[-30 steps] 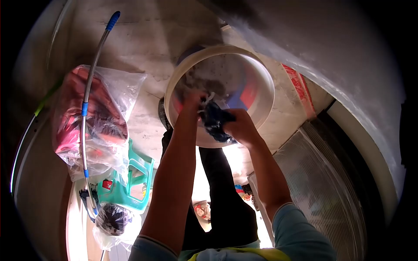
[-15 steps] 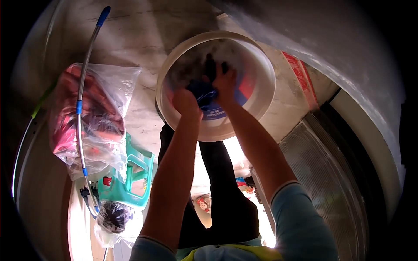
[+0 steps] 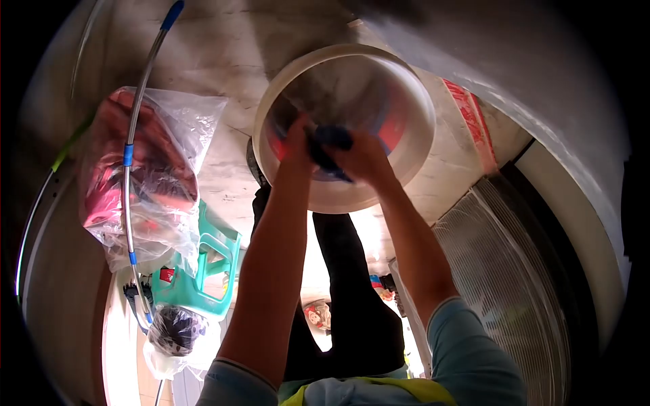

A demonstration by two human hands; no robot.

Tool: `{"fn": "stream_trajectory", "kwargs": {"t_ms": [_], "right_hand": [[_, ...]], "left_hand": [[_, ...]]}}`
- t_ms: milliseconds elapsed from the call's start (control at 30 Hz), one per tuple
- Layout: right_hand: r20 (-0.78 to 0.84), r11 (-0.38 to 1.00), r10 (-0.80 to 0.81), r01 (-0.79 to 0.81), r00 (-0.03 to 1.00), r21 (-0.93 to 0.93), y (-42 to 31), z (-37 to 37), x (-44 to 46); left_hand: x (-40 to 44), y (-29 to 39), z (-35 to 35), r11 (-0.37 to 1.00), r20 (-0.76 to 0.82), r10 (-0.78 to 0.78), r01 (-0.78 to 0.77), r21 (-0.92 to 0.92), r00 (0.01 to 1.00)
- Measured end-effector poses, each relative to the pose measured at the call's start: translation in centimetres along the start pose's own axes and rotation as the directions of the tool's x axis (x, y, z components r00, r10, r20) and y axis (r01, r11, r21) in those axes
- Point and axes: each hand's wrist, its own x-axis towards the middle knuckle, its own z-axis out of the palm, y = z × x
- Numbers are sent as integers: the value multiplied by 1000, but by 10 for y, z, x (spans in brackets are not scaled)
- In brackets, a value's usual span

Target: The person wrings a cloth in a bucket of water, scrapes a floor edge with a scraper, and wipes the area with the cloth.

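Note:
A round pale basin [image 3: 421, 128] stands on the floor in front of my legs, with blue and red markings showing on its inside. Both hands are down inside it. Between them is a bunched dark blue cloth [image 3: 330, 143], blurred by motion. My left hand [image 3: 296, 141] grips the cloth's left side. Closed on the right side of the same cloth is my right hand [image 3: 364, 159]. Several fingertips of both hands are hidden or smeared.
To the left, a clear plastic bag [image 3: 145, 169] holds reddish items behind a bent metal pole [image 3: 126, 196] with blue joints. A green plastic stool [image 3: 196, 291] stands below, beside a bagged dark item [image 3: 175, 330]. A ribbed translucent panel [image 3: 494, 271] is at right.
Both hands have drawn the dark cloth into a tighter bunch. My right hand has moved lower and right, and its fingers have closed. My left hand has moved slightly up and right.

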Motion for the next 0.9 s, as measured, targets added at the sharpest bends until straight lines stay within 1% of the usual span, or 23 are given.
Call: {"fn": "stream_trajectory", "kwargs": {"t_ms": [33, 67, 100, 133, 167, 200, 267, 300, 367, 400, 433, 467, 500, 533, 567, 633, 667, 700, 767, 800, 833, 867, 900], "right_hand": [[73, 996, 86, -84, 994, -43, -18, -13, -21], [26, 997, 74, -74, 997, 14, -31, -12, -37], [-21, 995, 61, -59, 998, 74, -41, -9, -47], [-76, 997, 72, -73, 994, -3, -45, -1, -43], [-131, 993, 77, -89, 988, -81, -46, 8, -37], [-184, 981, 81, -110, 980, -157, -44, 16, -31], [-153, 965, 184, -209, 971, -159, -31, 26, -3], [-137, 952, 238, -259, 962, -162, -20, 31, 14], [-167, 964, 260, -265, 951, -12, 20, 48, 56], [-292, 959, 164, -222, 942, -177, 23, 47, 63], [-394, 919, 48, -195, 918, -343, 26, 47, 69], [-464, 844, -82, -187, 882, -503, 32, 46, 74], [-485, 902, -87, -138, 870, -409, 51, 50, 92], [-474, 881, -97, -146, 875, -450, 55, 51, 95], [-465, 858, -110, -152, 878, -491, 57, 52, 100], [-226, 945, -26, -49, 974, -323, 113, 80, 140], [-88, 974, -2, -18, 996, -227, 132, 93, 151], [-18, 963, 39, -43, 999, -265, 127, 96, 145], [99, 934, 133, -92, 986, -344, 101, 86, 123], [72, 988, 92, -82, 993, -131, 83, 77, 99], [28, 995, 54, -56, 998, 85, 60, 65, 67], [12, 995, 52, -53, 999, 80, 28, 41, 33], [-4, 996, 50, -50, 999, 71, -2, 19, 2]], "left_hand": [[-2, 5, -5, 986, -35, 44, -38, 163, 998], [-3, 2, -17, 973, 43, 13, -22, 229, 999], [-6, 0, -23, 977, 96, -34, 13, 213, 995], [-10, -1, -26, 984, 117, -70, 50, 171, 991], [-10, -2, -28, 989, 111, -70, 54, 139, 991], [-10, -2, -29, 993, 83, -35, 25, 119, 996], [-6, -5, -28, 994, -30, 46, -43, 101, 998], [-7, -9, -24, 993, -130, 79, -67, 96, 988], [-22, -13, -12, 981, -325, 176, -138, 138, 929], [-41, -9, 0, 965, -367, 229, -162, 204, 902], [-43, -13, 1, 924, -350, 374, -312, 222, 859], [-44, -20, 3, 862, -336, 506, -450, 234, 794], [-45, -26, 1, 780, -324, 626, -576, 245, 710], [-48, -28, 3, 836, -408, 548, -486, 253, 730], [-48, -31, 8, 853, -359, 521, -480, 204, 774], [-51, -34, 18, 883, -252, 469, -456, 112, 847], [-29, -36, -2, 925, -86, 375, -367, 97, 923], [-31, -28, 1, 962, -134, 268, -258, 87, 954], [-41, -10, 20, 998, -211, 39, -28, 57, 977], [-39, -7, 19, 998, -166, 4, 6, 63, 986], [-22, -1, 4, 992, -249, -114, 125, 26, 962], [-23, 2, 1, 999, -118, -16, 20, 26, 993], [-24, 4, 0, 997, 16, 83, -83, 6, 996]]}}
